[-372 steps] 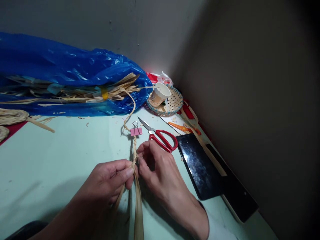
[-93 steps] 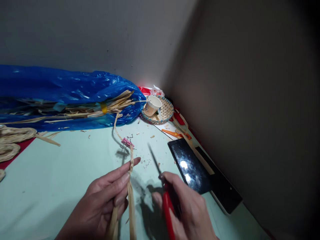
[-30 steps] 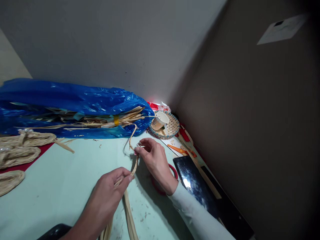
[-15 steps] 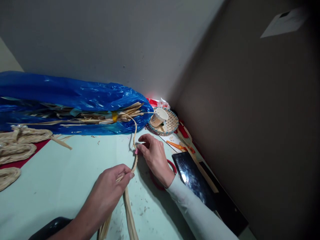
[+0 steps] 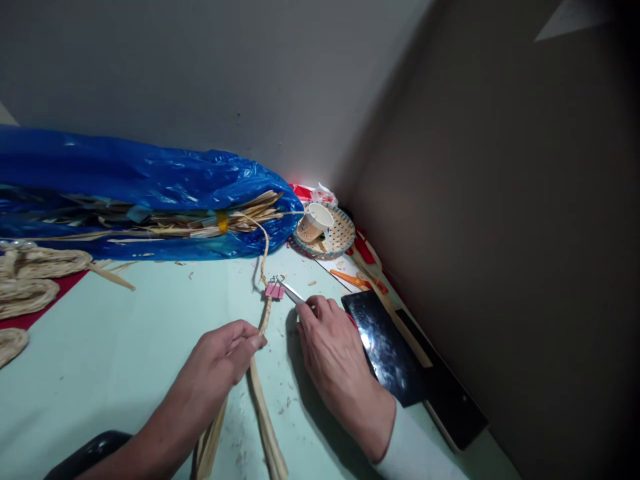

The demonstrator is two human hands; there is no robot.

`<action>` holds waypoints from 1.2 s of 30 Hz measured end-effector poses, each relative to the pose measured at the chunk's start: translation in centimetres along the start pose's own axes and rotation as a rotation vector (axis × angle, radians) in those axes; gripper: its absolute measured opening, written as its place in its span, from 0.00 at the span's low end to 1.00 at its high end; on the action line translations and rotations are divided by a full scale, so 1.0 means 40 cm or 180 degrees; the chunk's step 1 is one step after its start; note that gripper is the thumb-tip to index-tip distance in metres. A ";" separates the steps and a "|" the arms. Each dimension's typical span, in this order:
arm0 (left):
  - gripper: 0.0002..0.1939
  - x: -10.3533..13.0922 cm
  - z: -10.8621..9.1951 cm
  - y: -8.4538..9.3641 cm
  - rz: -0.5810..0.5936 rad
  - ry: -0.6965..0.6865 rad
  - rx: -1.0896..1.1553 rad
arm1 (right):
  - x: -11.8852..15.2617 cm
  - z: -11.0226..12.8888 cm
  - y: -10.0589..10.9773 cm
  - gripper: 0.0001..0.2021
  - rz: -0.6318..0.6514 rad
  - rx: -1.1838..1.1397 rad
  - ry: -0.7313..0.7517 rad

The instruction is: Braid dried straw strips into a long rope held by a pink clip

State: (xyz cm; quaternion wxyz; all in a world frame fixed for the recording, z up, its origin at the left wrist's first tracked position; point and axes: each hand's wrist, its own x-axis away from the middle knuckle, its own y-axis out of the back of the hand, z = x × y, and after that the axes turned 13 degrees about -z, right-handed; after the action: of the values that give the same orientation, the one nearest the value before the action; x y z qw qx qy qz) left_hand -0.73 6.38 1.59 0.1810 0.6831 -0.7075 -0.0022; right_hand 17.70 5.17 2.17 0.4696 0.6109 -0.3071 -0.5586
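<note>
A thin braided straw cord (image 5: pixel 267 315) runs up the tabletop, with a pink binder clip (image 5: pixel 275 291) clamped across it. Just below the clip, my left hand (image 5: pixel 227 353) pinches the cord between thumb and fingers. Loose flat straw strands (image 5: pixel 263 417) hang from that grip toward the near edge. My right hand (image 5: pixel 335 363) is closed around red-handled scissors (image 5: pixel 294 294). Their blades point up and left, close to the clip's wire levers. Most of the handles are hidden under my palm.
Along the wall lies an open blue plastic bag (image 5: pixel 165 160) holding a straw bundle (image 5: pixel 200 225). A woven basket (image 5: pixel 345 233) carries a paper cup (image 5: pixel 316 222). Orange scissors (image 5: pixel 353 279) and a dark glossy tablet (image 5: pixel 385 347) lie right. Coiled braided pieces (image 5: pixel 45 262) sit at left.
My right hand has left the pink clip, moved down and right, and taken hold of the red-handled scissors. The clip now lies broadside. My left hand keeps its pinch.
</note>
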 end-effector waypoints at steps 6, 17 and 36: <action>0.17 0.039 -0.018 -0.001 -0.0058 0.0381 0.0325 | -0.009 -0.028 0.002 0.16 -0.0136 0.0048 -0.0164; 0.24 0.069 -0.010 -0.017 0.0403 0.0954 0.1067 | 0.048 0.068 0.056 0.13 0.0962 -0.3659 -0.1442; 0.17 0.088 0.030 0.002 -0.0155 -0.1113 -0.1167 | 0.049 0.064 0.019 0.11 0.0697 -0.3703 -0.2148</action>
State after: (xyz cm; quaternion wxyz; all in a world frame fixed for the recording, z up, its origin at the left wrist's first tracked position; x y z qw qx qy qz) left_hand -1.13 2.68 1.40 0.1766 0.6450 -0.6992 -0.2529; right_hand 15.70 2.54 2.26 0.6540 0.0167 -0.1465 -0.7420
